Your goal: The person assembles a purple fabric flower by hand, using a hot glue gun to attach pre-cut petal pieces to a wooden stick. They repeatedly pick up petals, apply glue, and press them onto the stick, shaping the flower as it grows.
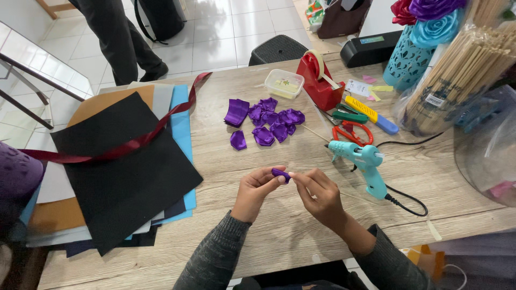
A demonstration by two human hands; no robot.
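Satin scrap (280, 174), purple, glossy, rolled small, above pale wood-grain tabletop (301, 231) | left hand (258, 190) and right hand (318, 194) both pinch it, grip closed | loose purple petals (266, 122) farther back | turquoise glue gun (363, 160) just right

Teal glue gun (365, 164), red tape dispenser (318, 80), red scissors (352, 132) — stacked felt sheets (123, 166), skewer bundle (462, 75)

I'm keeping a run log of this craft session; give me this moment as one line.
left hand: pinching purple ribbon piece | right hand: pinching same piece | glue gun: on table, right of hands | loose purple petals: beyond hands
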